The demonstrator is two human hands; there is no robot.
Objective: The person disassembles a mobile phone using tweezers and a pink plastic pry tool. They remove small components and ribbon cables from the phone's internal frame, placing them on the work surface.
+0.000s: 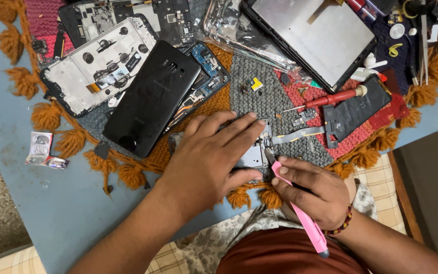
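Note:
My left hand (206, 157) lies flat, fingers spread, pressing down a small metal phone part (253, 155) on the knitted mat (244, 91). My right hand (313, 190) grips a pink prying tool (305, 218) like a pen. Its metal tip touches the part's right edge, beside a grey flex cable (300, 134) that runs off to the right. Most of the part is hidden under my left palm.
A black phone back cover (150, 99) lies on an opened phone with a blue board (209, 63). A white phone frame (97, 63), a dark screen panel (315, 38), a red screwdriver (330, 99), a black battery (358, 109) and tweezers (424, 40) surround the mat on the blue table (62, 203).

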